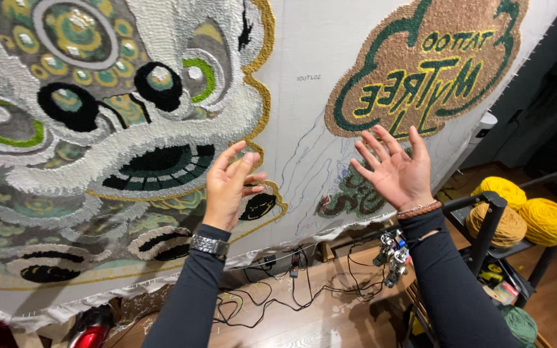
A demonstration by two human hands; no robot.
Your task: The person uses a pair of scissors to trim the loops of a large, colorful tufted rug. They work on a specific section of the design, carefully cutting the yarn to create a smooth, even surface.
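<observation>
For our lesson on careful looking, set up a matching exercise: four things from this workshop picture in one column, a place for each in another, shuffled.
Things:
1. left hand
2. right hand
3. yellow yarn cones
4. black cables

Places:
A. on the wooden floor under the cloth
B. on the black rack at the right
C. raised before the tufted lion face
D. open below the brown and green patch

Pairs: 1-C, 2-D, 3-B, 4-A

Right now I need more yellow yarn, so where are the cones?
In the head view, the yellow yarn cones sit at the right edge on a black rack, just right of the right hand.
</observation>
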